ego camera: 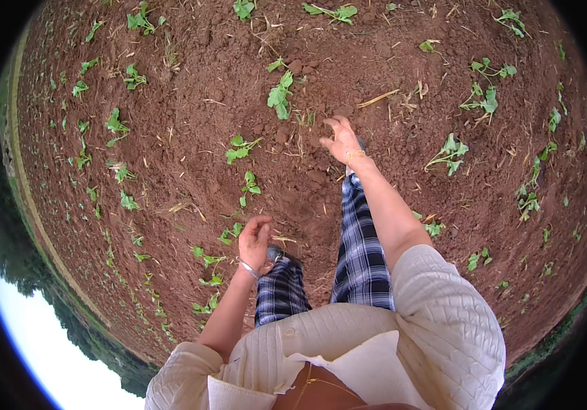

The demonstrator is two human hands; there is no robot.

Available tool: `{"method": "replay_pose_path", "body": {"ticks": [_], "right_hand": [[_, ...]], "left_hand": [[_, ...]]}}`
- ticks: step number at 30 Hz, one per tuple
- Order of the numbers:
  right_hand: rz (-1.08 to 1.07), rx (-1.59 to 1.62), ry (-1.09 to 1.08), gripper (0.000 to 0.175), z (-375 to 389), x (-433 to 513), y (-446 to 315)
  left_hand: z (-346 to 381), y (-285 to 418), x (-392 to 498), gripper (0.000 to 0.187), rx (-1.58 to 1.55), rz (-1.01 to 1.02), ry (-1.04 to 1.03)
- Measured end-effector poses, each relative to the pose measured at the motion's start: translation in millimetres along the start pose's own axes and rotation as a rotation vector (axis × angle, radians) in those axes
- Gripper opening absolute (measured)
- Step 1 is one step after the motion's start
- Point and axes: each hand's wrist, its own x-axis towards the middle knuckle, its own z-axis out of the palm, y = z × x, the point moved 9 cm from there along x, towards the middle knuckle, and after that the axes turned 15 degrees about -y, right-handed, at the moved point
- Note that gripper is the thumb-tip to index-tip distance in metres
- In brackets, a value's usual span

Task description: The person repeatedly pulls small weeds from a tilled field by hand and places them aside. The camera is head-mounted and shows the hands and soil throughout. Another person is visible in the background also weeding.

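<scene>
My left hand (255, 242), a silver bangle at its wrist, is held in front of my left shoe with fingers loosely curled and nothing seen in it. A small leafy seedling (231, 233) grows just left of it. Farther forward, my right hand (341, 137), wearing a thin gold bracelet, reaches out over the reddish soil (319, 205) near my right shoe, its fingers spread and holding nothing visible. Ahead and to the left of that hand lies a larger green seedling (280, 96). Another seedling (242, 149) stands between the two hands' reach, on the left.
Rows of seedlings run on both sides, one of them a drooping plant (449, 154) at the right. Dry straw (378, 98) and clods (296, 66) lie on the ground. My shoes, the left one (276, 252) partly hidden, stand between rows. Trees border the field at lower left.
</scene>
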Motion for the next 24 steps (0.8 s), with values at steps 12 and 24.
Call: {"method": "replay_pose_path", "body": {"ticks": [12,24], "right_hand": [[1.078,0.044,0.557,0.025,-105.4,-462.1,235.2],[1.196,0.65,0.743,0.017,-40.1,-414.4,165.8]], "left_hand": [[191.2,287.5,107.0,0.021,0.137,0.209,-0.441],[249.8,405.1,331.4,0.017,0.382,0.119,-0.512]]}}
